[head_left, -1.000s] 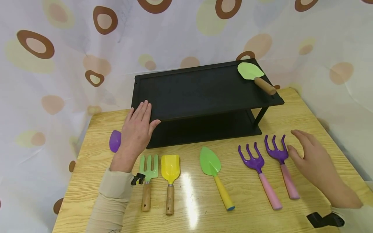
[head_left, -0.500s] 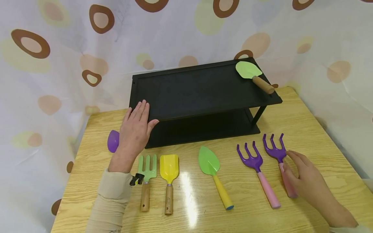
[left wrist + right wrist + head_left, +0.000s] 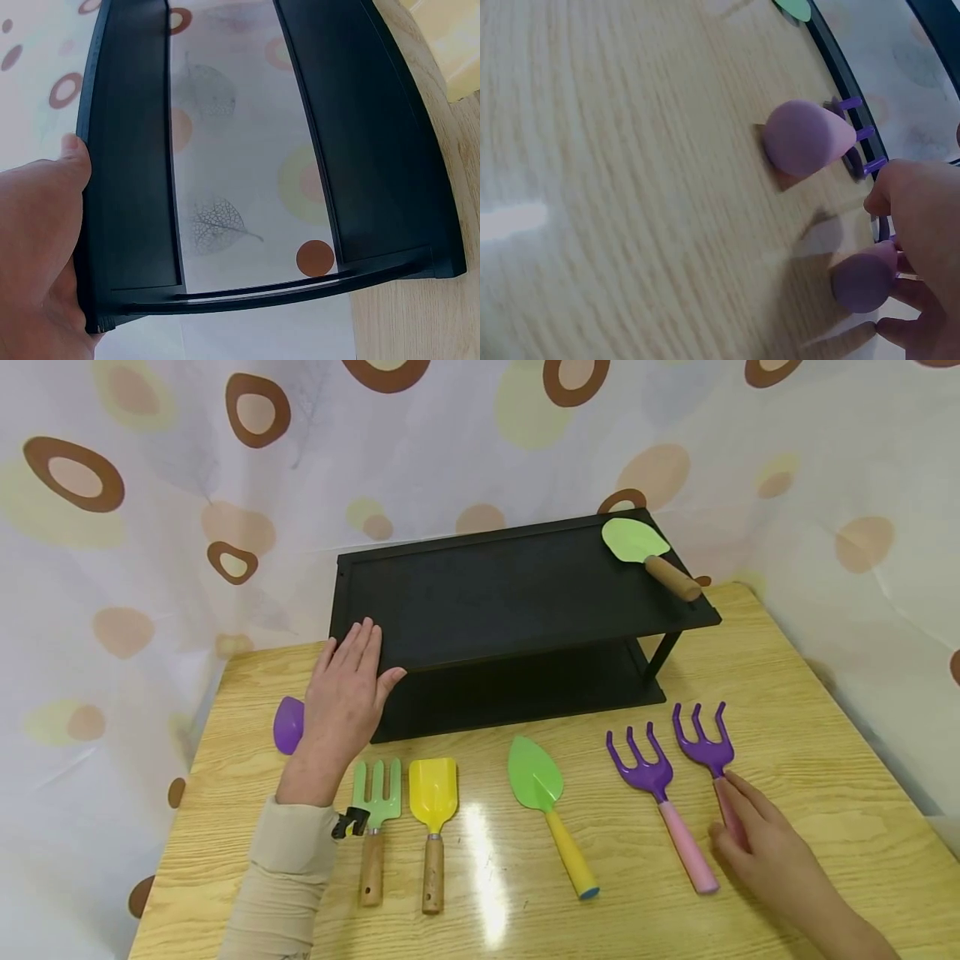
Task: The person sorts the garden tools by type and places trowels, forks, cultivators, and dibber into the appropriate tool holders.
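A black two-tier shelf [image 3: 480, 602] stands at the back of the table. My left hand [image 3: 341, 714] rests on its left front corner, fingers straight on the top board; the left wrist view shows the thumb [image 3: 73, 154] against the board's edge. At the right, my right hand [image 3: 776, 856] holds the pink handle [image 3: 730, 814] of the right-hand purple fork [image 3: 705, 747], thumb and fingers on either side. The handle's end [image 3: 864, 281] shows among the fingers in the right wrist view. Another purple fork [image 3: 645, 772] lies just to the left.
A light green trowel [image 3: 633, 540] with a wooden handle lies on the shelf's right end. Along the table's front are a green fork [image 3: 381, 802], a yellow shovel [image 3: 433, 793] and a green trowel with yellow handle [image 3: 536, 775]. A purple tool [image 3: 288, 725] is partly behind the left arm.
My right hand has moved left and down from beside the right-hand purple fork and taken hold of its handle. My left hand has stayed on the shelf corner.
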`<state>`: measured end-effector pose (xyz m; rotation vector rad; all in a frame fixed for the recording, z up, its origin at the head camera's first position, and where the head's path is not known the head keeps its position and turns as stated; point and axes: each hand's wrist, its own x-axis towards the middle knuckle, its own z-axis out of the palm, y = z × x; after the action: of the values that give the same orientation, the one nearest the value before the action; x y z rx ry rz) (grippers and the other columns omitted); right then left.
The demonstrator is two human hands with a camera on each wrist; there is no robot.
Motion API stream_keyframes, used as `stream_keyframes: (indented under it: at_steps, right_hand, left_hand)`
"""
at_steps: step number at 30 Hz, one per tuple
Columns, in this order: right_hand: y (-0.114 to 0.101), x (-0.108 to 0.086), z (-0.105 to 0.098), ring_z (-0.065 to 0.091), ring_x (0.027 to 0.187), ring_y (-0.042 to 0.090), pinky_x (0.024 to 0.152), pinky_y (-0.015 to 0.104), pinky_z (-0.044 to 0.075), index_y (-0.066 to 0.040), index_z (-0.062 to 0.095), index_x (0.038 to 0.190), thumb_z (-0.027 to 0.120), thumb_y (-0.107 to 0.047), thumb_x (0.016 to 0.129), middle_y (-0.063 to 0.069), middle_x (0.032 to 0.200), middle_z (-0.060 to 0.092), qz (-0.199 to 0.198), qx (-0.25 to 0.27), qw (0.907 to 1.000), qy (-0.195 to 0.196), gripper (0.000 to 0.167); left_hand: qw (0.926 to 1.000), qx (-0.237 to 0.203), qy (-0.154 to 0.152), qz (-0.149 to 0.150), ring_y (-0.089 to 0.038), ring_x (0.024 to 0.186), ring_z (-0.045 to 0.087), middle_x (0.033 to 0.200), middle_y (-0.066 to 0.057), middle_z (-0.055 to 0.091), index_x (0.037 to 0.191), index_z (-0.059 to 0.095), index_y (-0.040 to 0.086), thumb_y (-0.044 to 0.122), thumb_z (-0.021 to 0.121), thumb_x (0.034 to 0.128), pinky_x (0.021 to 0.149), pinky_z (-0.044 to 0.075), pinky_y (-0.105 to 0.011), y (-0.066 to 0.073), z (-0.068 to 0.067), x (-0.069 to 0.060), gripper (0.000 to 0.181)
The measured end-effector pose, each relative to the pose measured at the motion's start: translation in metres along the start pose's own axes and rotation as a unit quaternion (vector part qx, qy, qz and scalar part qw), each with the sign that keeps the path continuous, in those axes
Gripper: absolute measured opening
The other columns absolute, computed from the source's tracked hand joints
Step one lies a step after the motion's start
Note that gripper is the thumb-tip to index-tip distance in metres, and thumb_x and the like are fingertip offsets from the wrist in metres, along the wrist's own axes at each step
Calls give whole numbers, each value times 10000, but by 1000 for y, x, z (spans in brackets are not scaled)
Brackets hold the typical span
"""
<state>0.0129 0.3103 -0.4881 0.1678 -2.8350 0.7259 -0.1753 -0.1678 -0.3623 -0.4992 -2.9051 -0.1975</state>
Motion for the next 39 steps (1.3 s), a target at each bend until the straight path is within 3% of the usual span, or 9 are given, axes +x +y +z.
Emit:
stream_keyframes:
  at_steps: [3,9,19,25,39]
  right_hand:
    - [1,-3,3,421,1366,466,1089,-16,14,35,414,1474,669,-74,884,254,1488,434,-62,-10,10000,8,651]
    - [3,-8,11,382,1427,374,1140,18,62,74,393,1472,670,67,796,315,1489,410,-652,-112,9970,395,730]
    - [7,-11,19,180,1463,16,1153,41,121,95,384,1467,590,222,759,346,1469,403,-942,-148,9917,865,748]
    - [8,-9,15,201,1429,-31,1130,22,150,50,406,1474,563,192,837,339,1452,433,-821,22,9923,926,671]
    - [5,1,5,274,1380,-116,1074,-18,218,18,520,1410,582,185,800,247,1452,508,-790,134,9882,1308,635]
  left_hand:
    - [10000,-9,-23,-11,-281,1537,199,1646,-127,232,1570,240,46,487,356,1046,1270,101,-479,0,0,0,695]
    - [10000,-35,17,3,-282,1535,207,1642,-128,241,1568,248,44,487,355,1046,1270,103,-479,0,1,0,692]
    - [10000,-58,3,-31,-283,1535,205,1644,-127,236,1568,246,45,481,356,1048,1269,104,-479,0,1,-1,687]
    - [10000,-77,34,-19,-282,1535,207,1643,-126,239,1568,248,46,486,356,1047,1269,105,-481,0,1,-1,690]
    - [10000,-53,20,-43,-280,1535,207,1644,-123,237,1569,249,50,481,362,1046,1271,101,-475,1,1,-1,687]
